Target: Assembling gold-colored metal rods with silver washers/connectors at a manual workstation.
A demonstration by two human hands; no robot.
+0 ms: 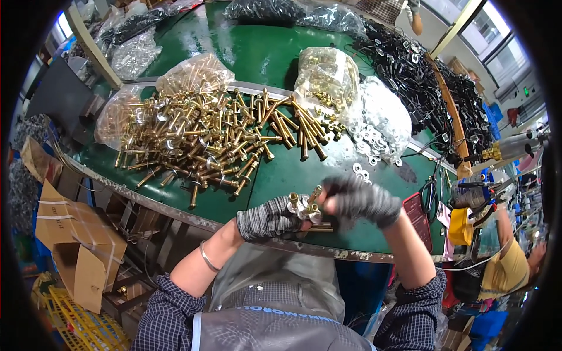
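Note:
My left hand (266,221), in a grey-striped glove with bare fingertips, is closed around several brass-coloured bolts (304,206) fitted with pale washers, near the table's front edge. My right hand (366,199), gloved alike, is just to their right, its fingers smeared by motion; whether it holds anything is unclear. Farther back lies a large heap of bolts (199,140) with washers and nuts on them. To its right are loose bolts (307,128) without washers. Behind those stands a clear bag of brass-coloured nuts (328,76). Flat washers (374,143) spill from a white bag (383,108) beside it.
The green table (263,175) has a metal front edge. Black cabled parts (410,70) are piled at the right, behind a wooden strip (448,111). A red tray (417,219) lies at the right edge. A cardboard box (88,245) stands lower left. Another person (506,263) is at far right.

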